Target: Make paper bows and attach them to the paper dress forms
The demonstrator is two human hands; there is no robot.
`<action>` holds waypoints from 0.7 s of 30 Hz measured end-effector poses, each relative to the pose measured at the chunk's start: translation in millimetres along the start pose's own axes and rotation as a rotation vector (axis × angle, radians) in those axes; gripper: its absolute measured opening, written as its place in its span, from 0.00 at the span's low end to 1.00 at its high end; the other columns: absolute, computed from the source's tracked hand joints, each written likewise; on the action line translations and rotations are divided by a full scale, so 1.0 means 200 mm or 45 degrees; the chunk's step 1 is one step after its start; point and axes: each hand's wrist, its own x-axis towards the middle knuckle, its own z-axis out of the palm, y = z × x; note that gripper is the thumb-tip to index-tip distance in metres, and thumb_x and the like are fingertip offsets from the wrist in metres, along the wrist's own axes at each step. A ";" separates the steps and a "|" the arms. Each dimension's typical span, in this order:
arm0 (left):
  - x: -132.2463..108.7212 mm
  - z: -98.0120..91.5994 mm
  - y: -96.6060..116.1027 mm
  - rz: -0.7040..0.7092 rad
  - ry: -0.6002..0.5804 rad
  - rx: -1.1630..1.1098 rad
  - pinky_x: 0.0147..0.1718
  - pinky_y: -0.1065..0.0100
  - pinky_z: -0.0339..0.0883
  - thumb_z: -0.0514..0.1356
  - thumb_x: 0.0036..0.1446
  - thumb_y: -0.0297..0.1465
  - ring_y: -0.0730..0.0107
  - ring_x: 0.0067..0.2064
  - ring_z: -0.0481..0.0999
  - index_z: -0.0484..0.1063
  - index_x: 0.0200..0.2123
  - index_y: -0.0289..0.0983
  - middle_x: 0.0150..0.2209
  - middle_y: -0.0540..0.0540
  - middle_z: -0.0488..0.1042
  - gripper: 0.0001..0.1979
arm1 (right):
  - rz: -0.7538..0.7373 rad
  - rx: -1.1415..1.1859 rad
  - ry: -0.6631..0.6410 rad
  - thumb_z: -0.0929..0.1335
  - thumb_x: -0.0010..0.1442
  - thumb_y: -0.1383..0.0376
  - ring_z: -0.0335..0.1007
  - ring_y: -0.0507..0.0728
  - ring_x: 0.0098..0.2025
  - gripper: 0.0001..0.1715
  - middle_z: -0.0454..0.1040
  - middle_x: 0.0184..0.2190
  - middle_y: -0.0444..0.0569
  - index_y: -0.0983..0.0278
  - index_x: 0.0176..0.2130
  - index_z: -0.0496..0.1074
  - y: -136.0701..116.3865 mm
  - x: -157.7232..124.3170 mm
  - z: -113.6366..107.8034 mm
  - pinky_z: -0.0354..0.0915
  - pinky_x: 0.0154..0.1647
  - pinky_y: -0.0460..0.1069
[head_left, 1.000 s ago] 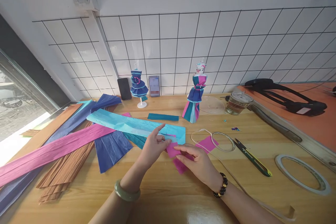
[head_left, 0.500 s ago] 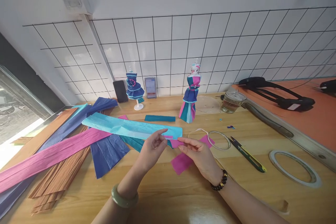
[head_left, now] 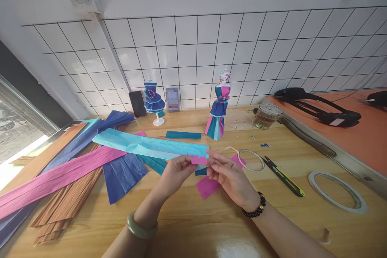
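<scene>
Pink slip (head_left: 198, 161): between the hands, near the cyan strip's (head_left: 157, 148) right end. Left hand (head_left: 177, 175): pinching its left end. Right hand (head_left: 231, 175): fingertips at its right end, pinch unclear. Step, seemingly: folding; next calls for light, even pressure.

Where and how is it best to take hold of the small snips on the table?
Probably grip the snips across the wide handle, coming from above and from the near right: they lie flat, the narrow dark tips facing away to the left and the handle end nearer the camera.
</scene>
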 end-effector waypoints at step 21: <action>0.01 -0.03 -0.03 -0.252 0.088 -0.508 0.27 0.70 0.69 0.62 0.48 0.34 0.71 0.26 0.75 0.69 0.31 0.33 0.26 0.46 0.75 0.11 | -0.128 -0.663 0.021 0.69 0.50 0.61 0.69 0.54 0.35 0.14 0.75 0.34 0.46 0.63 0.38 0.73 0.04 0.02 0.01 0.66 0.37 0.49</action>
